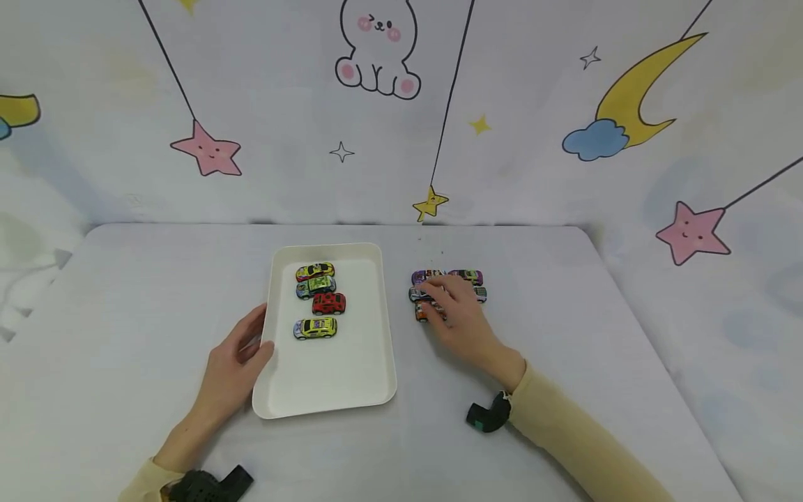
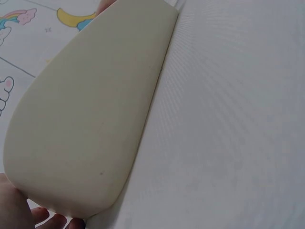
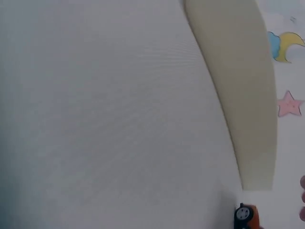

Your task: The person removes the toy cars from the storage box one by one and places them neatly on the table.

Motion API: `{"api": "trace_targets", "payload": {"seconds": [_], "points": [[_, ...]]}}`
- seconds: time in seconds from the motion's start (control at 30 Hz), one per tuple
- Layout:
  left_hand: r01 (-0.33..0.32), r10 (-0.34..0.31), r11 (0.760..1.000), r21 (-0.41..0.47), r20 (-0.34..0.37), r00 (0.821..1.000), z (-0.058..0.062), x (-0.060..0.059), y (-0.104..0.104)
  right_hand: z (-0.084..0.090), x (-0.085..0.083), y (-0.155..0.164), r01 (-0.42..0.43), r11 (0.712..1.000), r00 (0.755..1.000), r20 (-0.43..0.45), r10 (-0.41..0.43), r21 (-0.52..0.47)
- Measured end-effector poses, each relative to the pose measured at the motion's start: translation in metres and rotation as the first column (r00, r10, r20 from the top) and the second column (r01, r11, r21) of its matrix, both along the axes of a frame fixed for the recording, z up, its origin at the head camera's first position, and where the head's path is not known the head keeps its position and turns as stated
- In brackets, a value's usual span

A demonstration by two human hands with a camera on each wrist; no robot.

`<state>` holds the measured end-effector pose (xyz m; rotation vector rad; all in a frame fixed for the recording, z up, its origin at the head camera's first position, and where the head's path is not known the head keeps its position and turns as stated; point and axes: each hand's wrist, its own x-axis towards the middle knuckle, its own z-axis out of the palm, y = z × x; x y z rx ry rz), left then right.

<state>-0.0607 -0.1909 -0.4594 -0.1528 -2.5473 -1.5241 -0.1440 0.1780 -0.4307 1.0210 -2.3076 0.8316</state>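
My left hand (image 1: pixel 228 373) holds the left side of a white tray (image 1: pixel 326 376), its thumb at the rim and its fingers along the outer wall. In the left wrist view the thumb and fingertips show at the tray's lower end. Inside the tray sit a red toy car (image 1: pixel 329 303), a green one (image 1: pixel 316 286) and two yellow ones (image 1: pixel 316 328). My right hand (image 1: pixel 461 321) reaches over several toy cars on the table, thumb and fingers spread about an orange toy car (image 3: pixel 248 217). That hand partly covers a silver car (image 1: pixel 417 294).
Two purple toy cars (image 1: pixel 466 277) lie at the back of the group right of the tray. A white cloth (image 1: pixel 533 279) covers the table. Behind it stands a white backdrop (image 1: pixel 282 104) with printed stars and a moon.
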Motion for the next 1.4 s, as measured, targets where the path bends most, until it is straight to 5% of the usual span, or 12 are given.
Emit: {"api": "trace_targets", "payload": {"seconds": [0.23,0.57,0.8,1.13,1.4], "points": [[-0.006,0.006,1.0,-0.004,0.007,1.0,0.001,0.001,-0.001,0.036,0.007,-0.046,-0.102,0.968,0.99,0.123,0.075,0.23],[0.002,-0.002,1.0,-0.006,0.009,1.0,0.0,-0.004,0.001,0.07,0.001,-0.104,-0.305,0.828,0.906,0.412,0.099,0.47],[0.006,-0.006,1.0,-0.007,0.011,1.0,0.0,-0.007,0.001,0.078,-0.009,-0.131,-0.337,0.776,0.898,0.429,0.096,0.533],[0.005,-0.005,1.0,0.003,0.016,1.0,-0.002,-0.005,0.0,0.064,-0.007,-0.157,-0.317,0.66,0.909,0.417,0.006,0.681],[-0.007,0.007,1.0,-0.001,0.011,1.0,-0.001,-0.003,-0.002,0.058,-0.005,-0.161,-0.3,0.644,0.926,0.378,0.018,0.704]]}}
